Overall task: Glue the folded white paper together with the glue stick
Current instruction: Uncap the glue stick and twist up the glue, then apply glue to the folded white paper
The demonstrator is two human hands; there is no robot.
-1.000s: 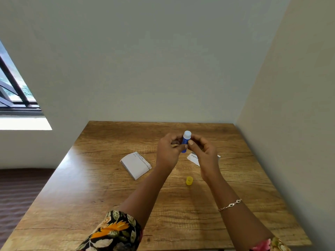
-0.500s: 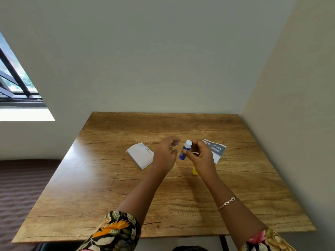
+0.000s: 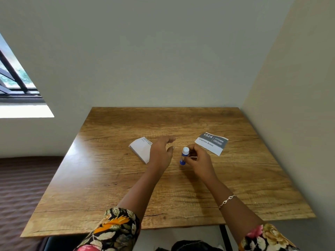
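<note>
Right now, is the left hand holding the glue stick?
No, the right hand grips the glue stick; the left hand is open.

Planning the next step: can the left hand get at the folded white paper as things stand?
Probably yes. The left hand is open, holds nothing and is right beside the folded white paper, with nothing between them; the right hand holds the glue stick.

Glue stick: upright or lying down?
Roughly upright: the glue stick points white end up, blue barrel below, pinched by the right hand.
</note>
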